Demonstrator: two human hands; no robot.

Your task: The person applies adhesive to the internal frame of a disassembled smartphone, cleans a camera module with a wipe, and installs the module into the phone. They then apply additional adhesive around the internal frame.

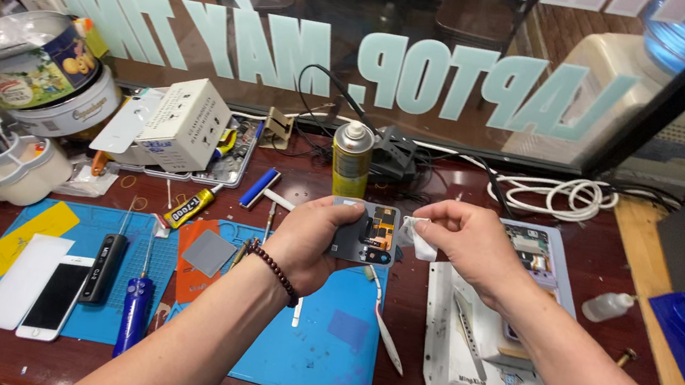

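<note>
While the left hand (307, 236) grips the opened phone (368, 232), the right hand (463, 238) pinches a white wipe (419, 239) against it, cleaning seemingly unfinished.

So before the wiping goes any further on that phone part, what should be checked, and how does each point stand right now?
1. Left hand holds the phone part firmly: ok.
2. Right hand pinches the white wipe: ok.
3. Wipe touches the part's edge: ok.
4. Part is held over the blue mat: ok.
5. Wipe is damp: cannot tell.
6. Spray can stands upright, clear of the hands: ok.
</note>
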